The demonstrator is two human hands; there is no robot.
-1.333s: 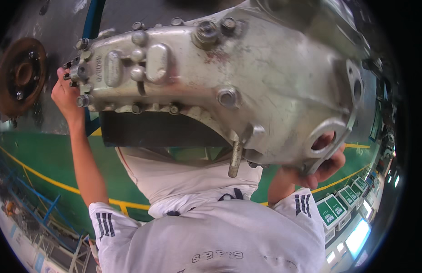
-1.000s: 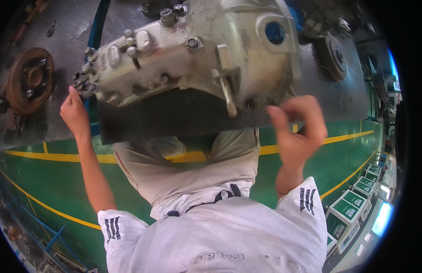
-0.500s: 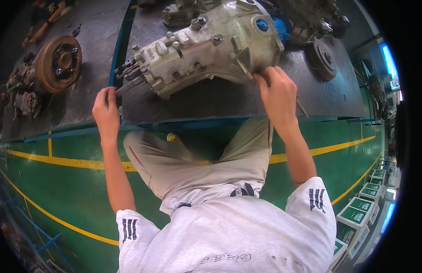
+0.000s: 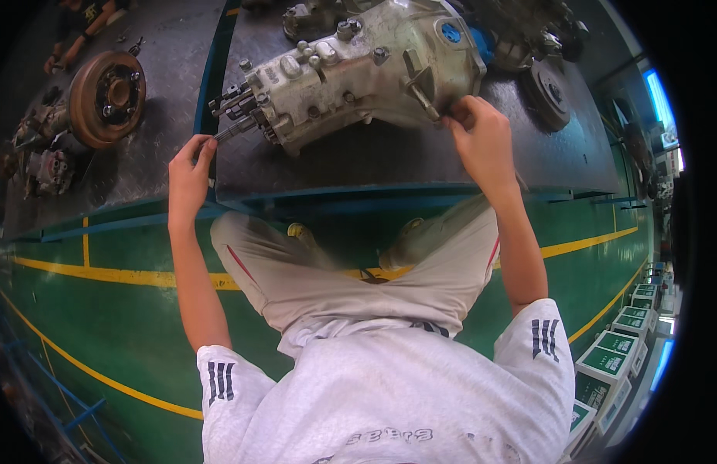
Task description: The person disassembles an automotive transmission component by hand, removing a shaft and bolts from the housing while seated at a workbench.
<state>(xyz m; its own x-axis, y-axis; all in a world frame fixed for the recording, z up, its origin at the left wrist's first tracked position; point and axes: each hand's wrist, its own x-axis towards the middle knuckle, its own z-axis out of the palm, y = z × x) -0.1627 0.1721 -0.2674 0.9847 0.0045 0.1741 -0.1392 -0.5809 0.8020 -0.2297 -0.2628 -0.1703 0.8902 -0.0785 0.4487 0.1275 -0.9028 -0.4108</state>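
A large grey metal gearbox lies on the dark metal table in front of me, its wide bell end to the right. From its narrow left end sticks a splined shaft. My left hand pinches the tip of this shaft between thumb and fingers. On the right, my right hand has its fingers closed at the lower end of a metal lever that projects from the bell housing. The fingertips partly hide that contact. A blue part shows behind the bell end.
Left of a gap in the tabletop stands a rusty brake drum with attached parts. A round disc lies right of the gearbox, beside more metal assemblies. Another person's hand is at the far left. White-and-green boxes line the right side.
The gearbox has shifted slightly right and away from me, and both hands have moved with it. My right knee has swung outward, and a second shoe now shows.
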